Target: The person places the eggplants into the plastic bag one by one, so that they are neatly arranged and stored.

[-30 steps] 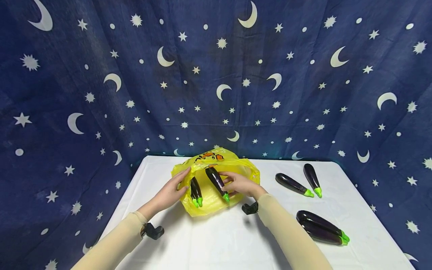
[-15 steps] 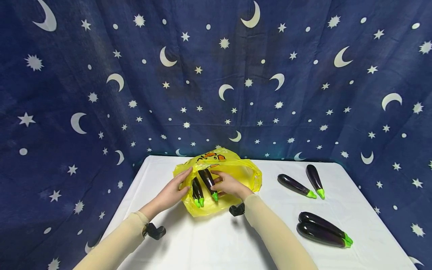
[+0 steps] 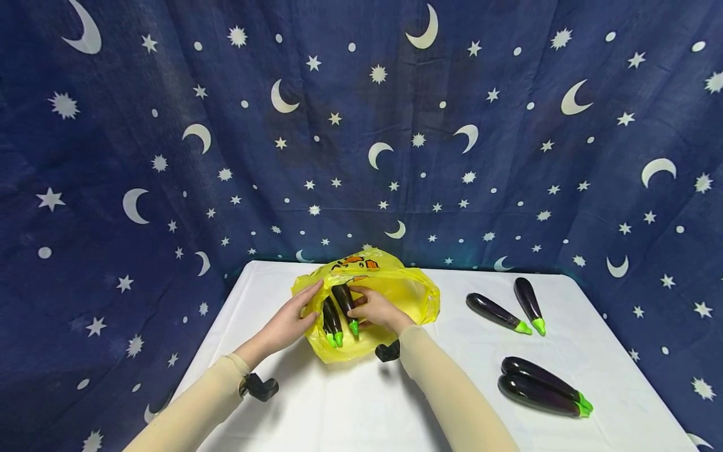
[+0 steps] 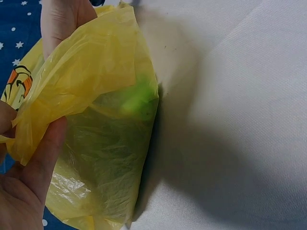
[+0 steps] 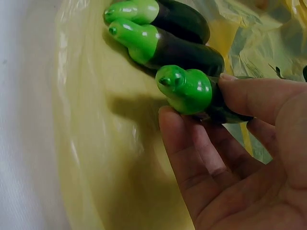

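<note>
A yellow plastic bag [image 3: 403, 285] lies on its side, its mouth facing me. At the left edge of the mouth my left hand [image 3: 287, 324] grips the plastic; the left wrist view shows the bag [image 4: 96, 67] bunched between thumb and fingers. Inside the mouth, my right hand [image 3: 377, 310] holds an eggplant [image 3: 342, 298] with a green stem end towards me. From the right wrist view, thumb and fingers pinch this eggplant [image 5: 187, 93] near its green cap. Two more eggplants [image 3: 333, 316] lie side by side in the bag, just left of it.
On the white table [image 3: 339, 408], two eggplants lie at the right rear, one slanted [image 3: 494, 311] and one steeper [image 3: 528, 298]. Nearer, another pair of eggplants [image 3: 536, 392] lies close together. A blue curtain [image 3: 361, 157] with moons and stars hangs behind the table.
My right hand has moved left with the eggplant, bringing it beside the two in the bag. My left hand keeps its hold on the bag's edge.
</note>
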Tool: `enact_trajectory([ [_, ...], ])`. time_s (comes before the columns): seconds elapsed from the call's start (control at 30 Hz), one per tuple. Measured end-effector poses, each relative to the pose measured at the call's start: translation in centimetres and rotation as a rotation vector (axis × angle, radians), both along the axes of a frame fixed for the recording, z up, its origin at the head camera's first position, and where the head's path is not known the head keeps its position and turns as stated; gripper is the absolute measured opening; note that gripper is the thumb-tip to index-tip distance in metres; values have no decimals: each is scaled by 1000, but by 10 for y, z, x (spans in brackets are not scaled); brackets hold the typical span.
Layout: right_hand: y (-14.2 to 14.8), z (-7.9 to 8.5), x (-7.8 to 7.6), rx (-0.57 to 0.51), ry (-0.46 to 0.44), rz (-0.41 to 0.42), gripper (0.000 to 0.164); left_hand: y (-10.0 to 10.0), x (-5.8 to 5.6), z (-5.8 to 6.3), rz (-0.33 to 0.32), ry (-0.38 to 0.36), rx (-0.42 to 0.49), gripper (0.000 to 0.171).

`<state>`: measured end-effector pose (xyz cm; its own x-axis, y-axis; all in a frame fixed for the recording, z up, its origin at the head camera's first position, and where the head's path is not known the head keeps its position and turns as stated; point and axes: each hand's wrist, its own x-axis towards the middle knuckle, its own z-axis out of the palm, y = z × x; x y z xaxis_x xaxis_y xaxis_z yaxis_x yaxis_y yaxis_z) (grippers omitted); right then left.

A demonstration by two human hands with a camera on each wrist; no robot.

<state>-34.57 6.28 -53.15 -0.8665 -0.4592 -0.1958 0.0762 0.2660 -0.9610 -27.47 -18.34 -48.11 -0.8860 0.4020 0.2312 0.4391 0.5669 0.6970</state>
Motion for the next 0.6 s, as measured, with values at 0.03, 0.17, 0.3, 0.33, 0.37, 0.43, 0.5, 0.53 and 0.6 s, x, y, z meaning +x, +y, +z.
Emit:
enact_trajectory([
  [0.03,-2,0,0,1,5,-1,77,0,0,0,2,-6,-2,70],
  [0.17,-8,0,1,-3,5,-7,77,-1,0,1,10,-34,-2,70],
  [0.3,-12,0,1,5,-1,-16,76,-2,0,1,10,-40,-5,70],
  [0.33,-12,0,1,11,-2,-16,75,-3,1,1,11,-41,-6,70],
  [0.37,-13,0,1,14,-2,-15,75,-3,1,1,11,-39,-7,70],
  [0.43,-13,0,0,18,-4,-15,76,-3,1,1,9,-33,-7,70],
  [0.5,-14,2,0,26,-8,-16,75,-3,1,1,9,-31,-6,70],
  [0.53,-14,2,1,31,-10,-15,75,-4,1,1,10,-31,-5,70],
  [0.6,-14,3,1,44,-12,-16,75,-3,1,1,9,-35,-4,70],
])
